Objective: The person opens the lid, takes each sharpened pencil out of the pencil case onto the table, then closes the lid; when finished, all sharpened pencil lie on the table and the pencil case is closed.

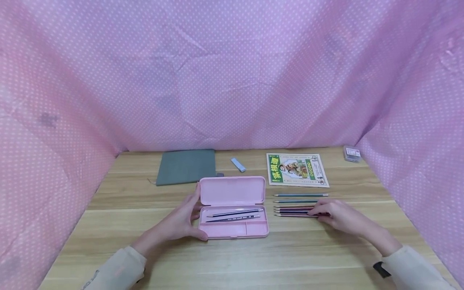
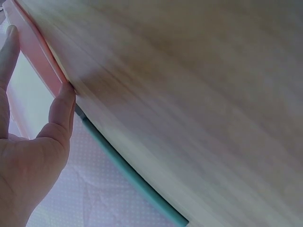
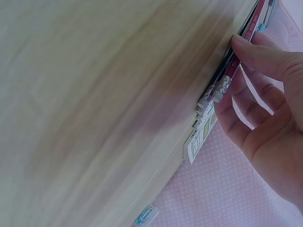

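A pink pencil case point(image 1: 232, 191) lies with its lid folded back, two dark pencils point(image 1: 233, 218) in its long compartment. At its left end my left hand point(image 1: 181, 217) holds it, thumb at the front corner and fingers along the side by the lid. In the left wrist view the thumb and a fingertip touch the case's pink edge point(image 2: 40, 52). My right hand point(image 1: 338, 215) pinches a red pencil point(image 3: 232, 68) near its eraser end between thumb and fingers. This pencil is the nearest in a row of several beside the case, with blue-green pencils point(image 1: 297, 201) farther back.
Behind the case lie a dark green notebook point(image 1: 186, 167) and a small light-blue strip point(image 1: 238, 164). A printed booklet point(image 1: 299, 170) is beyond the pencils. A small clear box point(image 1: 352, 154) stands at the back right corner. Pink dotted cloth point(image 1: 232, 80) encloses the table.
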A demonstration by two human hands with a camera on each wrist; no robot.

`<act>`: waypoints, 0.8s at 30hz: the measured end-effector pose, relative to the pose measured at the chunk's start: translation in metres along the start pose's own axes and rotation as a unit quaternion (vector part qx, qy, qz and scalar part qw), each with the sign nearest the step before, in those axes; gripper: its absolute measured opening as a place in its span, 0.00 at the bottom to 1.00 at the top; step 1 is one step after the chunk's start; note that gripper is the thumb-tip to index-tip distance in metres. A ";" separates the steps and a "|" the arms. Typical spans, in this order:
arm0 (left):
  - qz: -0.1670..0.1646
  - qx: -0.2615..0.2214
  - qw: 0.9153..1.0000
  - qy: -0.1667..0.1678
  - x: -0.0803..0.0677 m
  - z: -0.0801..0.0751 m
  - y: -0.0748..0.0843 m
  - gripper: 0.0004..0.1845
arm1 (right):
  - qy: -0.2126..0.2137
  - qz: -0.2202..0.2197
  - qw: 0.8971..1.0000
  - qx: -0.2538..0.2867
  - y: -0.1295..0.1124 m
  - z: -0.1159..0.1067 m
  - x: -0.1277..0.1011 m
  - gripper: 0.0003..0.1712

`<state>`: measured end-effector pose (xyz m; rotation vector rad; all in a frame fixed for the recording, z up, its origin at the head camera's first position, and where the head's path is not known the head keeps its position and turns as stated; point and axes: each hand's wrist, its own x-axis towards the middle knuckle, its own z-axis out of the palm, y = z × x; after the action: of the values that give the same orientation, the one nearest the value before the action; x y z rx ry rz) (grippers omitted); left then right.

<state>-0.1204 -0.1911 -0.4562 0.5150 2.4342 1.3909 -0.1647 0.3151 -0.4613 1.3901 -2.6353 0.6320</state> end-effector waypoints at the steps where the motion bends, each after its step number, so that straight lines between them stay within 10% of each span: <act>1: 0.001 -0.001 1.000 0.001 0.000 0.000 0.000 0.82 | 0.000 0.001 1.000 0.000 0.000 0.000 0.000 0.25; 24: -0.005 0.005 1.000 0.003 -0.001 0.000 0.002 0.82 | 0.009 0.008 1.000 -0.006 -0.016 -0.011 0.018 0.24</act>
<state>-0.1190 -0.1908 -0.4547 0.5021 2.4475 1.3786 -0.1630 0.2974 -0.4416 1.3557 -2.6332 0.6262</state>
